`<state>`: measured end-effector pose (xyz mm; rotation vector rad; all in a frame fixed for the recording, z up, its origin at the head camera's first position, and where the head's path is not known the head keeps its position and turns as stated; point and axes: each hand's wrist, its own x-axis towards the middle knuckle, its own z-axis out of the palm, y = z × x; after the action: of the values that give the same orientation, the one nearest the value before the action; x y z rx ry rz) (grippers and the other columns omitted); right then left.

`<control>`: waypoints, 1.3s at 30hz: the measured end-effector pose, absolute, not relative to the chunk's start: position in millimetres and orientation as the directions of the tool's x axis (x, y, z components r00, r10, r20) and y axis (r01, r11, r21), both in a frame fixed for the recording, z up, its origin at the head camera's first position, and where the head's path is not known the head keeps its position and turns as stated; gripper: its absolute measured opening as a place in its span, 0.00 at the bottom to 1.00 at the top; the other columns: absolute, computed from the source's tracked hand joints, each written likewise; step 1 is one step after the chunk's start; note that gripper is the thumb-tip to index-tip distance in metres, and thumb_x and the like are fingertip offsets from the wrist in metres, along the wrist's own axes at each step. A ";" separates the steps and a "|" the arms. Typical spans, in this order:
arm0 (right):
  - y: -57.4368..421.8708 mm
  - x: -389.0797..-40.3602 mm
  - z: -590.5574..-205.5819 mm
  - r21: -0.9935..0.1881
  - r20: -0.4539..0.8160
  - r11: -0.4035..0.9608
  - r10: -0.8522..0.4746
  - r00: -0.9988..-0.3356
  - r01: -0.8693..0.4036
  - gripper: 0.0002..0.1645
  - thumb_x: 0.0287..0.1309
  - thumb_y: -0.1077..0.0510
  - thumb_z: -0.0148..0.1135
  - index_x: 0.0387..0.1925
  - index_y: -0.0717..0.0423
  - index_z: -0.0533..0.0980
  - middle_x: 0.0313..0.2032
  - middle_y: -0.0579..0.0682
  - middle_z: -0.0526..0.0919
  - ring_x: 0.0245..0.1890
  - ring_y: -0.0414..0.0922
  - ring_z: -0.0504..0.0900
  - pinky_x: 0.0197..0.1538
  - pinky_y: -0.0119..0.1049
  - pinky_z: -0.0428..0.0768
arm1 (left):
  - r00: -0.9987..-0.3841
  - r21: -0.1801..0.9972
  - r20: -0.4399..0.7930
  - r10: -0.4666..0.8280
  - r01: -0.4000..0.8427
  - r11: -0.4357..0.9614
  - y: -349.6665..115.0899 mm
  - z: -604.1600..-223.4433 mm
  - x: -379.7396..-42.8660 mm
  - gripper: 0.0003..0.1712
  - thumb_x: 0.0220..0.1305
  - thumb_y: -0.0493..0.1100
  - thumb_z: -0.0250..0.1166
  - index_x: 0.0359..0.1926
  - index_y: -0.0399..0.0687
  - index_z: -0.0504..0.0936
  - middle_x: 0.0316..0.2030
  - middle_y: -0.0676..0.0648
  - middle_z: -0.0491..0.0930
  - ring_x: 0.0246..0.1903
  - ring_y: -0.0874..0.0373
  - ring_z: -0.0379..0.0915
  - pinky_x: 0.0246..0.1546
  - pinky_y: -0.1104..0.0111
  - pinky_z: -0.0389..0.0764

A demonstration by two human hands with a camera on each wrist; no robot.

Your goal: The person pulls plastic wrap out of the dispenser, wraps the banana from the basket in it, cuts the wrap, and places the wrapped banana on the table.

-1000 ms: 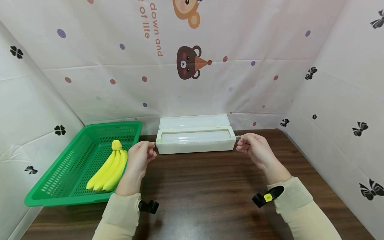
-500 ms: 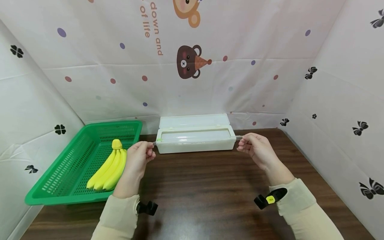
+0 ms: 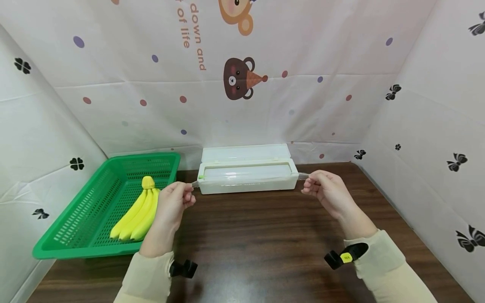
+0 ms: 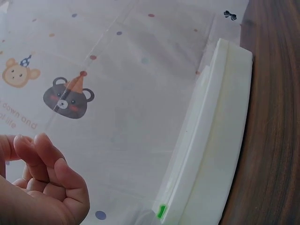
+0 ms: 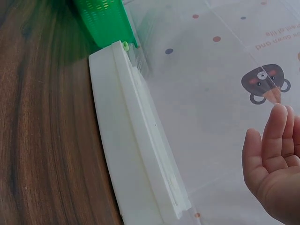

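Note:
A long white cling film dispenser (image 3: 248, 185) lies against the back wall, its lid (image 3: 245, 152) raised. Clear cling film (image 3: 304, 176) stretches from it toward both hands. At the left end, my left hand (image 3: 175, 201) pinches one corner of the film between thumb and finger. The right hand (image 3: 329, 191) pinches the opposite corner, just past the dispenser's right end. Both wrist views show the transparent sheet pulled taut, with the wall print visible through it. A small green piece (image 4: 161, 211) sits at the dispenser's left end.
On the left, a green basket (image 3: 87, 252) holds a bunch of yellow bananas (image 3: 138, 214). Dark brown wooden tabletop (image 3: 246, 240) extends in front of the dispenser. Printed white sheets (image 3: 265, 109) enclose the back and sides.
Both hands have drawn slightly apart and toward the body, keeping their pinch. A little more film shows past the dispenser's front and ends. The dispenser and basket stay put.

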<state>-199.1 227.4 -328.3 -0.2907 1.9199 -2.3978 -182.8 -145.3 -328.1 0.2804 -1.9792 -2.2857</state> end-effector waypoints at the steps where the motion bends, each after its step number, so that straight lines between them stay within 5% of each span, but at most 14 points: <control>1: 227.4 -197.9 -328.1 -0.972 0.110 -0.224 -0.162 -0.981 -0.072 0.19 0.67 0.65 0.43 0.24 0.52 0.77 0.23 0.44 0.80 0.25 0.37 0.80 0.39 0.34 0.82 | -0.978 0.989 -0.071 -0.198 -0.042 -0.144 -145.4 -328.0 -181.7 0.17 0.65 0.36 0.53 0.18 0.48 0.77 0.12 0.52 0.66 0.17 0.60 0.69 0.30 0.71 0.78; 39: 230.5 -171.0 -328.7 -0.967 0.193 -0.211 -0.242 -0.951 -0.143 0.18 0.68 0.65 0.43 0.27 0.53 0.77 0.24 0.44 0.80 0.27 0.37 0.80 0.40 0.34 0.82 | -0.980 0.995 -0.049 -0.193 -0.030 -0.098 -152.1 -332.2 -157.3 0.19 0.65 0.35 0.52 0.16 0.48 0.76 0.11 0.52 0.67 0.17 0.59 0.69 0.29 0.71 0.79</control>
<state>-171.0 230.5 -328.7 -0.4715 1.9303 -2.3488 -157.3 -152.1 -332.2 0.2529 -2.0326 -2.2348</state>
